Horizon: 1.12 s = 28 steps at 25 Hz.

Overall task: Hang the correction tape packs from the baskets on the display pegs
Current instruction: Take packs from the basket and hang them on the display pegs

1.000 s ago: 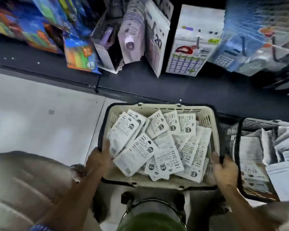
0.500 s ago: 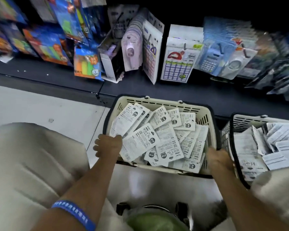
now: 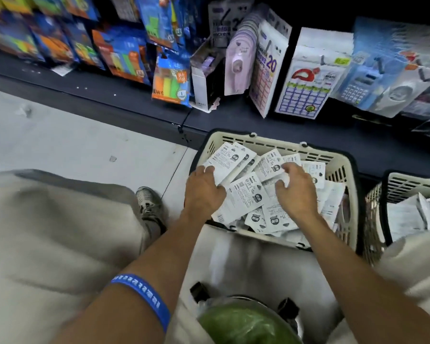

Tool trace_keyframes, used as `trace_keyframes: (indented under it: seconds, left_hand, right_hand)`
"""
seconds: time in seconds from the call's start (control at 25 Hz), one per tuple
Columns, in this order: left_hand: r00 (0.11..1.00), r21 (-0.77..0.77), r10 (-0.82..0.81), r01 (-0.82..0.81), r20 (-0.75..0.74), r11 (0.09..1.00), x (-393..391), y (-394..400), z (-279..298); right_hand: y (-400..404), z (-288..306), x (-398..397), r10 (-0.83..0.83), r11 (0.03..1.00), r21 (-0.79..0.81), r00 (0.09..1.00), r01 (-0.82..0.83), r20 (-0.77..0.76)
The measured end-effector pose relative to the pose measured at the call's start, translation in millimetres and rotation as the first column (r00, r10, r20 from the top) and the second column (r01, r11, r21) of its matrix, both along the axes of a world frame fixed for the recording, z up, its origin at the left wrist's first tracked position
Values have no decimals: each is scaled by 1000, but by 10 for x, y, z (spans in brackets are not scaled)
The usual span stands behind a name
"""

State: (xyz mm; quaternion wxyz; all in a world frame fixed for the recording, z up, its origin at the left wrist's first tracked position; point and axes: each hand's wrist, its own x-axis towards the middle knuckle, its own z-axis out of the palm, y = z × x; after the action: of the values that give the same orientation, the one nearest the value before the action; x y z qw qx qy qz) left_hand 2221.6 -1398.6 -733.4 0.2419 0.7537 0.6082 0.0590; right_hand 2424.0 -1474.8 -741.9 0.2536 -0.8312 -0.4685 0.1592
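Both hands lay in the cream basket (image 3: pixel 338 167) on the white correction tape packs (image 3: pixel 246 194). Left hand (image 3: pixel 204 189), 9 o'clock side, fingers relaxed, touching packs. Right hand (image 3: pixel 296 192), fingers spread, slightly curled over the pile; grip undetermined.

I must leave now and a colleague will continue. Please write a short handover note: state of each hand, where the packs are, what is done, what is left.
Left hand: open, fingers resting on the packs at the near basket's left side.
Right hand: fingers loosely curled over the middle packs; a grip cannot be confirmed.
Packs: a loose pile in the near basket; more in the second basket to the right.
Done: no pack lifted out yet.
Left: pick up packs and hang them on the display pegs, both baskets.
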Motion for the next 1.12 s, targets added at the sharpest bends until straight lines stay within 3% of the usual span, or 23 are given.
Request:
trace_keyframes:
  seconds: [0.04, 0.12, 0.24, 0.36, 0.44, 0.56, 0.64, 0.68, 0.76, 0.8, 0.84, 0.96, 1.12]
  left_hand:
    - [999, -27, -50, 50, 4, 998, 38, 122, -13]
    - [997, -133, -62, 67, 43, 989, 101, 349, -66]
    - [991, -298, 79, -45, 105, 954, 258, 671, -296]
    - [993, -319, 115, -102, 20, 942, 597, 780, -371]
    - [1000, -280, 8, -12, -13, 960, 789, 802, -336]
    - [986, -283, -160, 143, -38, 949, 836, 878, -284]
    - [967, -308, -256, 238, -18, 921, 716, 947, -265]
    - [951, -309, -308, 294, 4, 904, 630, 977, -267]
    - [919, -272, -394, 388, 35, 881, 460, 1019, -282]
    - [909, -238, -416, 412, 38, 879, 398, 1034, -295]
    - [904, -212, -426, 424, 39, 881, 356, 1059, -301]
    - [912, -218, -409, 406, 33, 888, 342, 1051, -271]
    - [870, -87, -491, 493, 46, 866, 443, 870, -83]
  right_hand:
    - [105, -51, -135, 84, 996, -31, 992, -88, -92]
    - [300, -174, -346, 103, 986, -101, 966, -130, -236]
    - [749, -388, -440, -114, 990, -123, 912, 71, -393]
    - [1113, -435, -355, -408, 912, -262, 660, 315, -631]
    - [1208, -443, -356, -499, 861, -341, 492, 378, -714]
    - [1281, -451, -393, -568, 800, -405, 338, 443, -751]
    - [1378, -416, -469, -598, 794, -463, 372, 393, -710]
    - [1444, -408, -519, -593, 805, -486, 483, 341, -644]
    - [1538, -379, -638, -538, 801, -497, 765, 334, -354]
    - [1556, -343, -702, -515, 814, -441, 822, 378, -245]
    - [1554, -307, -745, -515, 834, -360, 825, 419, -232]
    - [1424, -246, -808, -583, 809, -190, 724, 555, -369]
    - [1271, 136, -773, -634, 741, 2, 701, 672, -326]
